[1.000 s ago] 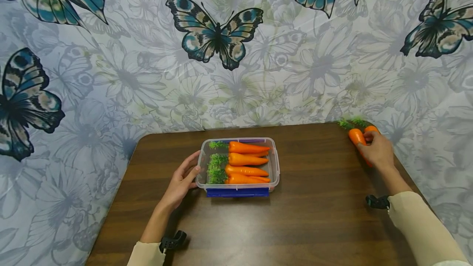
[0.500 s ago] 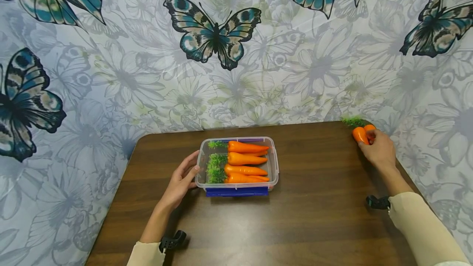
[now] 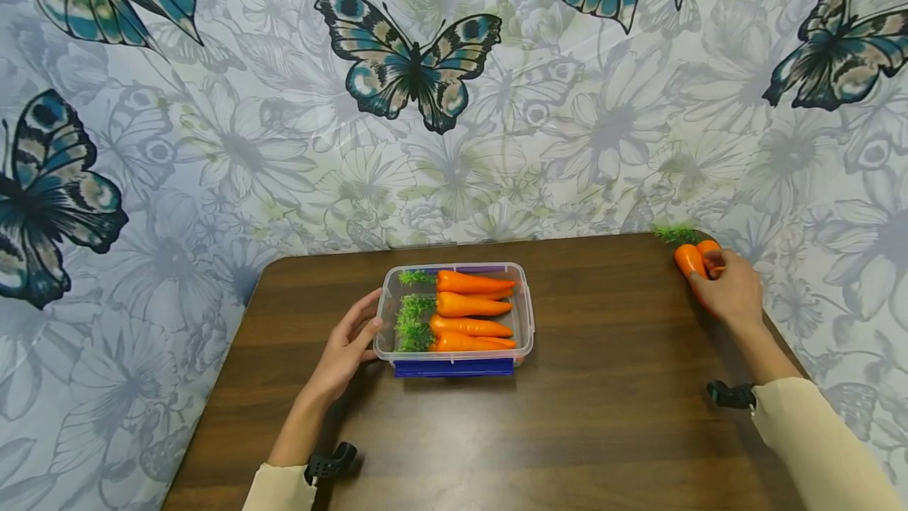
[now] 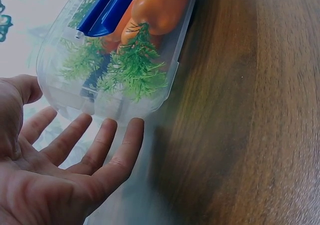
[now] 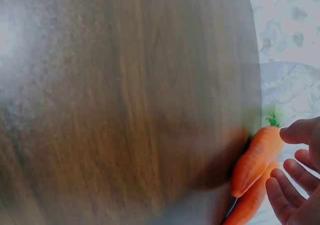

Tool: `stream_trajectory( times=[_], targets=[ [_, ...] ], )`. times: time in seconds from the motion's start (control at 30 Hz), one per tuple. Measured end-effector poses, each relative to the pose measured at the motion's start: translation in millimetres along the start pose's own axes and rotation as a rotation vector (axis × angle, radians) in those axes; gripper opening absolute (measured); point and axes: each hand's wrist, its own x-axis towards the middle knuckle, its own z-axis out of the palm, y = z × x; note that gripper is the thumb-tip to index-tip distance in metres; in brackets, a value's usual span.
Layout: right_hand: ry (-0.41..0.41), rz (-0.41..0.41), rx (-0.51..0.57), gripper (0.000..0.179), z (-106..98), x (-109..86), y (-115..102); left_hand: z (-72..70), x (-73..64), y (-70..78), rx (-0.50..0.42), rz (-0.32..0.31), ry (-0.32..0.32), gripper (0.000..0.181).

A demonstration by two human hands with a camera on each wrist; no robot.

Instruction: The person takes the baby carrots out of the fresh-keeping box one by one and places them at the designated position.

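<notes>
While a cream left sleeve (image 3: 280,487) and a dark left strap (image 3: 329,464) show below and left of the clear box (image 3: 454,356), the left hand (image 3: 347,345) is at the box's left end. Its grip is wide: the thumb and fingers are spread, and the fingertips meet the plastic wall without curling round it. Inside the box, green tops (image 3: 414,322) lie toward the left wall, and the orange boxed carrots (image 3: 474,304) lie side by side, their tips pointing right. A blue latch (image 3: 454,368) runs along the box's near side. Under the box is the brown wooden table (image 3: 603,337); beyond it rises a pale backdrop (image 3: 454,180) printed with butterflies and flowers. Well to the right of the box, and somewhat farther back, the nearer loose carrot (image 3: 688,259) and the farther loose carrot (image 3: 708,246) lie close together by the table's edge, leafy ends away from the person. There the right hand (image 3: 734,288) stands wide, its thumb touching the nearer one; I cannot tell whether its fingers press the other. A dark right strap (image 3: 731,395) and right sleeve (image 3: 823,436) follow, right of the box and nearer the person.
</notes>
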Motion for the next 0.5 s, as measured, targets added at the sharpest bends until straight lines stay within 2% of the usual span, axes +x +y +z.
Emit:
stream_trajectory(
  times=[0.33, 0.5],
  targets=[
    [0.016, -0.111, 0.073, 0.047, -0.2, -5.2, -24.8, -0.4, -0.7, -3.3, 0.011, 0.008, 0.008, 0.057],
    [0.017, -0.119, 0.117, 0.046, 1.4, -9.3, -38.5, 0.0, -0.5, -4.6, 0.020, 0.004, 0.003, 0.057]
  ],
)
